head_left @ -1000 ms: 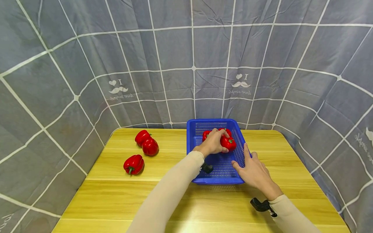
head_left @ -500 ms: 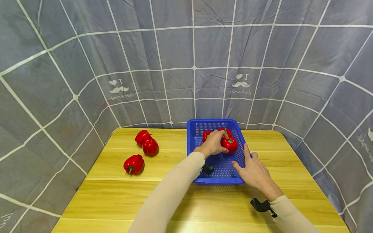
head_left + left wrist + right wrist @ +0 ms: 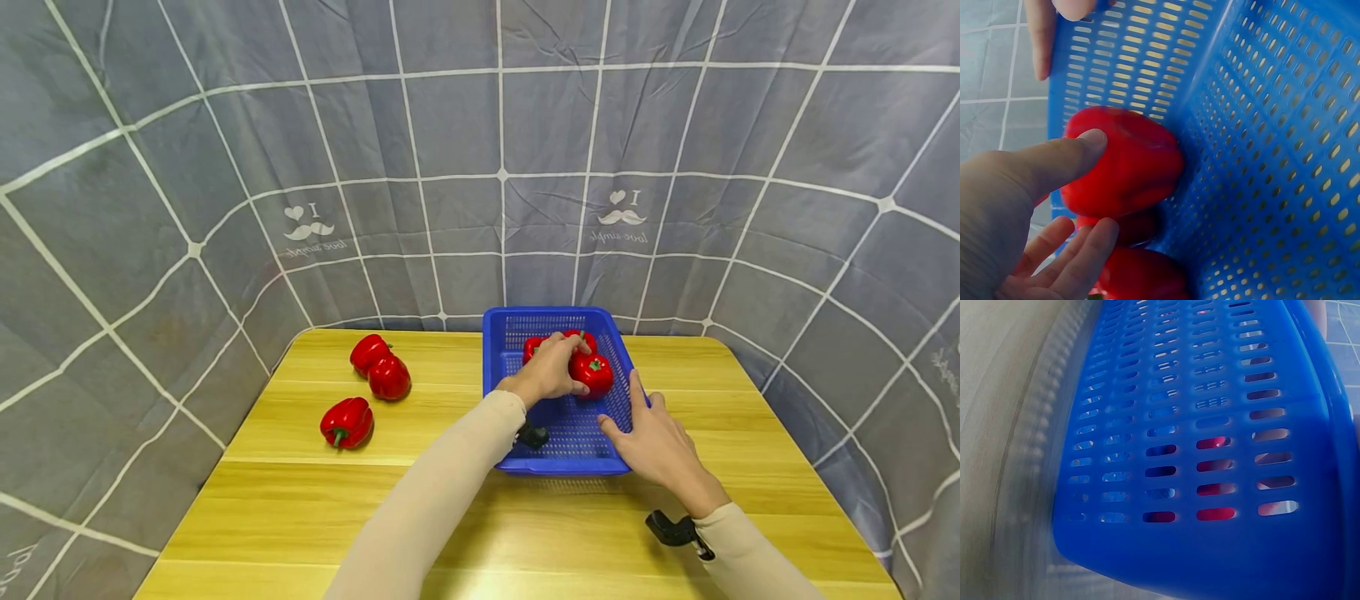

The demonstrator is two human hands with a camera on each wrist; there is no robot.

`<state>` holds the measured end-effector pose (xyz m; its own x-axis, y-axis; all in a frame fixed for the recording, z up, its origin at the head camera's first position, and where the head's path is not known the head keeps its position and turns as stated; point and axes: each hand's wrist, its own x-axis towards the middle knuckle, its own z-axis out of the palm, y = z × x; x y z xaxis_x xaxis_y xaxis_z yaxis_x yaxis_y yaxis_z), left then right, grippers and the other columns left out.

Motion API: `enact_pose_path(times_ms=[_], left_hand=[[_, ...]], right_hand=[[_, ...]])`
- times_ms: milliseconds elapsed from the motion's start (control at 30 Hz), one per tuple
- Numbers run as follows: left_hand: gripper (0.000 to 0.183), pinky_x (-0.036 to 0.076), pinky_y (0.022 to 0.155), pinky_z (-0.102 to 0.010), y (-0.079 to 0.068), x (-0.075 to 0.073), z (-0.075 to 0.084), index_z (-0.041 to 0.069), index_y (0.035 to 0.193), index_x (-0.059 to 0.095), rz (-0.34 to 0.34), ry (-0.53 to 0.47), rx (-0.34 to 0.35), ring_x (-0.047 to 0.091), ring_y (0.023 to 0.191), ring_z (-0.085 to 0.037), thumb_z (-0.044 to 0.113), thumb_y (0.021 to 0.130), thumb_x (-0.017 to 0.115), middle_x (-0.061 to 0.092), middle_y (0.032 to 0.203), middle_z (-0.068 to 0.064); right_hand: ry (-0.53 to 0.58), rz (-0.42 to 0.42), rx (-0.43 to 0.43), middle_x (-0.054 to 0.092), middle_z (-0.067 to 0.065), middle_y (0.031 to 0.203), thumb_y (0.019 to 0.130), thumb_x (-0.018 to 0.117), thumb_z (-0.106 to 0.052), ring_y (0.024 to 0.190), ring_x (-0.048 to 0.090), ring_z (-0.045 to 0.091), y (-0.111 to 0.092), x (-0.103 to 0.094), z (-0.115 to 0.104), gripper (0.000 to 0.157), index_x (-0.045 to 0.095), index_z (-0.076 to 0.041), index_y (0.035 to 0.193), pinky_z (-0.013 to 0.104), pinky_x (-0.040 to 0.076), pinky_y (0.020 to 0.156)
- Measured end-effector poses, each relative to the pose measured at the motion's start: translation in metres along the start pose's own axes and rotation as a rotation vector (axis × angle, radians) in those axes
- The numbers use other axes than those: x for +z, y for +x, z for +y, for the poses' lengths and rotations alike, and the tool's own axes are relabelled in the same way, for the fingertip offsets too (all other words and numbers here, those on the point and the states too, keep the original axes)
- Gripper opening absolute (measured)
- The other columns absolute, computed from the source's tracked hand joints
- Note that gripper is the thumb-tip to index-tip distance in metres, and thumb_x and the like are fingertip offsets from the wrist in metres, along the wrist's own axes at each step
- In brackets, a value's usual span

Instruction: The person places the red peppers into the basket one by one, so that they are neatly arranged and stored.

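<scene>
The blue plastic basket stands on the table with several red bell peppers at its far end. My left hand reaches inside, thumb and fingers bent around the side of the nearest red bell pepper. In the left wrist view, the thumb lies against that bell pepper and the fingertips are right by its lower edge. Beneath it another bell pepper shows in part. My right hand holds the basket's right rim, thumb on the inner side. The right wrist view shows the slotted basket wall up close.
On the left of the wooden table lie three more red bell peppers, the nearest bell pepper apart from a touching pair. A grey checked curtain surrounds the table at the back and sides.
The nearest bell pepper in the basket has shifted slightly right and toward me, so more of it shows beside the left hand. The right hand and the basket have stayed in place.
</scene>
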<state>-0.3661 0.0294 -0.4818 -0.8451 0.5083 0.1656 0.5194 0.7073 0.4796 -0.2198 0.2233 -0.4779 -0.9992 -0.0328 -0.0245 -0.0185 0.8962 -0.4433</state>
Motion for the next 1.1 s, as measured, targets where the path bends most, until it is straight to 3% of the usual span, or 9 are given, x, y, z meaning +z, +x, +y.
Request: enact_pose_path(times_ms=[133, 400, 567, 667, 767, 967, 1100], left_hand=[[0.064, 0.06, 0.123, -0.038, -0.022, -0.03, 0.021, 0.016, 0.151, 0.073, -0.015, 0.001, 0.012, 0.069, 0.135, -0.025, 0.029, 0.094, 0.1, 0.072, 0.143, -0.012], [0.057, 0.064, 0.112, -0.038, -0.043, -0.06, 0.02, 0.013, 0.155, 0.071, -0.022, -0.011, 0.042, 0.069, 0.125, -0.025, 0.03, 0.104, 0.091, 0.072, 0.146, -0.018], [0.056, 0.065, 0.113, -0.044, -0.058, -0.077, 0.012, 0.013, 0.156, 0.07, -0.01, -0.029, 0.058, 0.072, 0.128, -0.029, 0.032, 0.106, 0.088, 0.072, 0.149, -0.017], [0.054, 0.063, 0.119, -0.048, -0.069, -0.087, 0.007, 0.013, 0.155, 0.071, 0.01, -0.037, 0.066, 0.071, 0.137, -0.031, 0.033, 0.107, 0.087, 0.071, 0.151, -0.015], [0.053, 0.062, 0.122, -0.051, -0.082, -0.097, 0.0, 0.012, 0.154, 0.071, 0.034, -0.043, 0.072, 0.07, 0.141, -0.034, 0.033, 0.108, 0.086, 0.07, 0.153, -0.015], [0.053, 0.067, 0.113, -0.051, -0.112, -0.115, -0.024, 0.013, 0.154, 0.071, 0.089, -0.037, 0.059, 0.075, 0.132, -0.033, 0.032, 0.107, 0.087, 0.07, 0.149, -0.014], [0.051, 0.068, 0.112, -0.053, -0.137, -0.127, -0.042, 0.016, 0.153, 0.073, 0.142, -0.027, 0.029, 0.077, 0.135, -0.034, 0.031, 0.107, 0.088, 0.07, 0.148, -0.012]], right_hand=[[0.004, -0.005, -0.001, 0.047, 0.047, 0.154, 0.114, 0.065, -0.055, 0.072, 0.062, 0.031, 0.0, 0.0, 0.0, 0.11, 0.001, -0.001, 0.186, 0.039, 0.055, 0.057], [0.001, -0.001, -0.009, 0.046, 0.047, 0.156, 0.114, 0.065, -0.056, 0.075, 0.064, 0.032, -0.001, -0.001, -0.001, 0.111, 0.002, -0.001, 0.186, 0.041, 0.06, 0.06], [-0.006, -0.006, -0.013, 0.046, 0.047, 0.156, 0.114, 0.065, -0.056, 0.083, 0.07, 0.037, 0.0, -0.002, 0.0, 0.111, 0.001, 0.0, 0.185, 0.051, 0.067, 0.07], [-0.007, -0.013, -0.016, 0.046, 0.048, 0.156, 0.114, 0.065, -0.058, 0.095, 0.074, 0.045, 0.001, -0.003, 0.001, 0.112, 0.001, 0.002, 0.185, 0.064, 0.07, 0.087], [0.005, -0.023, -0.023, 0.046, 0.048, 0.157, 0.114, 0.064, -0.061, 0.108, 0.074, 0.052, 0.002, -0.007, 0.003, 0.115, 0.001, 0.003, 0.184, 0.074, 0.067, 0.101], [0.025, -0.035, -0.054, 0.052, 0.047, 0.152, 0.112, 0.067, -0.062, 0.112, 0.071, 0.047, 0.002, -0.012, 0.009, 0.116, 0.003, 0.003, 0.184, 0.073, 0.063, 0.107], [0.025, -0.041, -0.068, 0.055, 0.045, 0.149, 0.112, 0.068, -0.062, 0.113, 0.07, 0.045, 0.002, -0.011, 0.011, 0.116, 0.003, 0.001, 0.185, 0.072, 0.063, 0.107]])
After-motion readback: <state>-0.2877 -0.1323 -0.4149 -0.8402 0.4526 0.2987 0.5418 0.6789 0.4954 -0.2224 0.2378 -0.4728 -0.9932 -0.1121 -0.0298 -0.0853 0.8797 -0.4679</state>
